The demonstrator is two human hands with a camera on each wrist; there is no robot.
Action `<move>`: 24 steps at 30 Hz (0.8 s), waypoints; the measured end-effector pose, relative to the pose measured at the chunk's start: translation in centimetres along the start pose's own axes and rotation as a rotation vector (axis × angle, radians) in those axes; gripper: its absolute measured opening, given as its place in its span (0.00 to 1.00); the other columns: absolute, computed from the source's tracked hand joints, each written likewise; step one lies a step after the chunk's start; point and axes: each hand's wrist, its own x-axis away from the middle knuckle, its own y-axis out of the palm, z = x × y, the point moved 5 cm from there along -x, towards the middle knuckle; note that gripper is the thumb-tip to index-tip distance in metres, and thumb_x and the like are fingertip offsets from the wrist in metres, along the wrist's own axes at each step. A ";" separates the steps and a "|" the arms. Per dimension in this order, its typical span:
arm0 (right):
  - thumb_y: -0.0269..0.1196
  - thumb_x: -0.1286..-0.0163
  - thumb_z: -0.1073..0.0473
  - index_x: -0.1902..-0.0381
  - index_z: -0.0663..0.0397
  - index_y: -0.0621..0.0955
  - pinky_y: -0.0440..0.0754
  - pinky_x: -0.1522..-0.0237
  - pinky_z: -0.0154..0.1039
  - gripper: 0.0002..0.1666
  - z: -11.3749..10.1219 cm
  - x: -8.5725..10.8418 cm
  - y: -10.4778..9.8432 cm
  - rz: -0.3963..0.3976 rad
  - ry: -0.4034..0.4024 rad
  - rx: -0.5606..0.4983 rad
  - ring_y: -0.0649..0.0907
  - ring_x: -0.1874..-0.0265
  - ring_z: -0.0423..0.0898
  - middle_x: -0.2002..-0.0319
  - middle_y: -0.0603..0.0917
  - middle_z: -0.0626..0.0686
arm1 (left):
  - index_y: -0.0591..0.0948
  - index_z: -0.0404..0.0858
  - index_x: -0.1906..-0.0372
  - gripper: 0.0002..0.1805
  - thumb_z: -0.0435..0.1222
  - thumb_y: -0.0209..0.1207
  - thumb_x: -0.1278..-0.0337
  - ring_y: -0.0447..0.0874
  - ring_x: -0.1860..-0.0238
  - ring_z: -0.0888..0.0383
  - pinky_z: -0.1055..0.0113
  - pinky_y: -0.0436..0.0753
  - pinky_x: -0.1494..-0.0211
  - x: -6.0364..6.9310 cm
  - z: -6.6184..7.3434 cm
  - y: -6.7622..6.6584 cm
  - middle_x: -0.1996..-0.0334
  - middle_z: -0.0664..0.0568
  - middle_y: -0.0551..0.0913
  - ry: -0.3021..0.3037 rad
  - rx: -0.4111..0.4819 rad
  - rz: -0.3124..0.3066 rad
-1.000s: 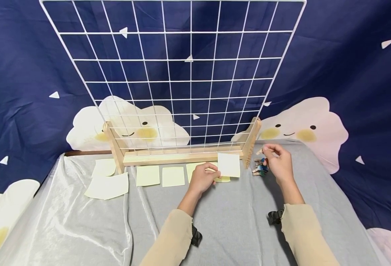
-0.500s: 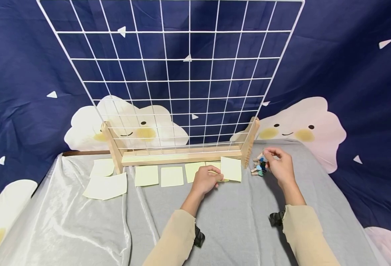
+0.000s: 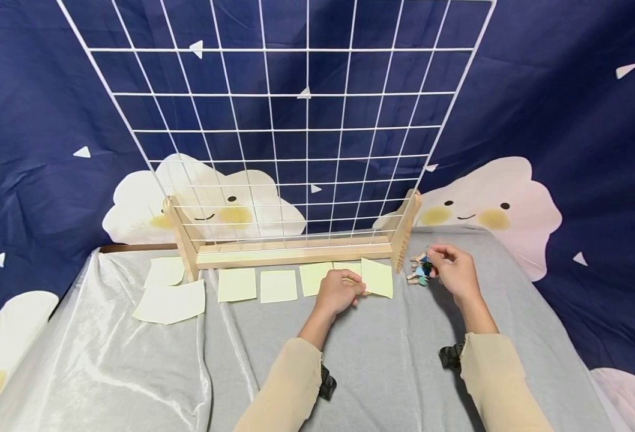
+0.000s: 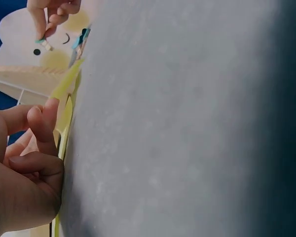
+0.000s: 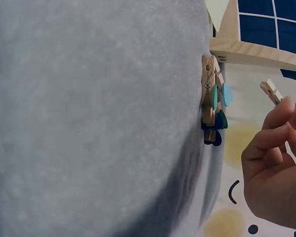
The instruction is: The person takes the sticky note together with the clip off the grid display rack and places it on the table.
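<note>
My left hand (image 3: 339,293) pinches a yellow sticky note (image 3: 378,278) by its lower left edge, just above the grey cloth and partly over other notes. My right hand (image 3: 455,270) is raised at the right, beyond the rack's foot. Between its thumb and finger it pinches a small wooden clothespin (image 5: 271,91), seen best in the right wrist view. Below that hand lies a small pile of clothespins (image 5: 210,94) with blue and green heart-shaped decorations. In the left wrist view, the held note (image 4: 66,81) stands tilted off the cloth.
A white wire grid (image 3: 306,129) stands upright in a wooden base (image 3: 296,255) at the back of the cloth-covered table (image 3: 371,372). Several yellow notes (image 3: 278,286) lie in a row before it, with more notes (image 3: 171,302) at the left. Behind hangs a blue curtain (image 3: 566,120).
My left hand has shifted slightly right with the note, whose face has turned and dropped a little. My right hand has come down slightly with the clothespin.
</note>
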 end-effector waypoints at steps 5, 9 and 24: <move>0.56 0.20 0.55 0.38 0.70 0.76 0.76 0.77 0.35 0.24 0.6 -0.1 0.1 -0.032 0.020 0.024 0.83 0.76 0.43 0.57 0.80 0.64 | 0.86 0.33 0.62 0.03 0.28 0.66 0.41 0.75 0.89 0.66 0.77 0.66 0.82 0.0 0.1 0.3 0.76 0.49 0.89 -0.001 -0.032 0.001; 0.57 0.21 0.58 0.38 0.70 0.75 0.76 0.78 0.35 0.23 1.1 -0.2 0.2 -0.048 0.050 0.027 0.84 0.77 0.41 0.57 0.82 0.64 | 0.86 0.34 0.63 0.03 0.30 0.66 0.40 0.77 0.88 0.64 0.76 0.67 0.81 0.1 0.2 0.2 0.76 0.51 0.89 0.005 -0.092 0.005; 0.58 0.22 0.56 0.38 0.68 0.75 0.77 0.76 0.36 0.24 2.5 -0.3 0.5 -0.096 0.193 0.072 0.82 0.77 0.39 0.61 0.81 0.53 | 0.89 0.40 0.65 0.05 0.36 0.70 0.47 0.82 0.74 0.61 0.66 0.79 0.68 0.0 0.8 0.0 0.83 0.60 0.85 0.060 -0.427 0.126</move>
